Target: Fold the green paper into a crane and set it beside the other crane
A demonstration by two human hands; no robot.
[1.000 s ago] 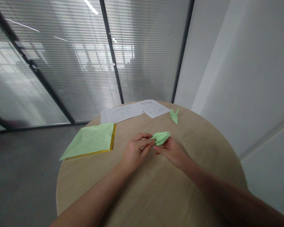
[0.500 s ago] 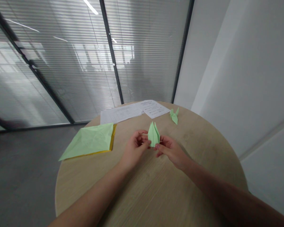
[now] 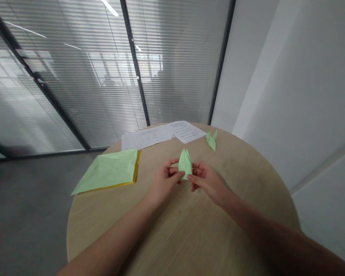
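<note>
A small folded piece of light green paper [image 3: 185,163] is held upright above the table, its two narrow points facing up and away from me. My left hand [image 3: 167,177] grips its lower left edge, thumb on the near face and fingers behind. On the other side my right hand [image 3: 204,178] pinches the lower right edge between thumb and fingers. Fingertips behind the paper are partly hidden. Beyond my right hand, a finished-looking green origami crane [image 3: 211,140] rests on the table.
On the round wooden table [image 3: 186,237], a stack of green sheets with a yellow edge [image 3: 112,170] lies at the left. White printed papers [image 3: 146,137] spread along the far side. Behind stands a glass partition with blinds [image 3: 175,88]; a white wall [image 3: 313,96] rises at the right.
The folded paper has turned slightly, so its front face looks flatter and the gap between its points narrower. Both hands stay on it, with the right fingers shifted a little.
</note>
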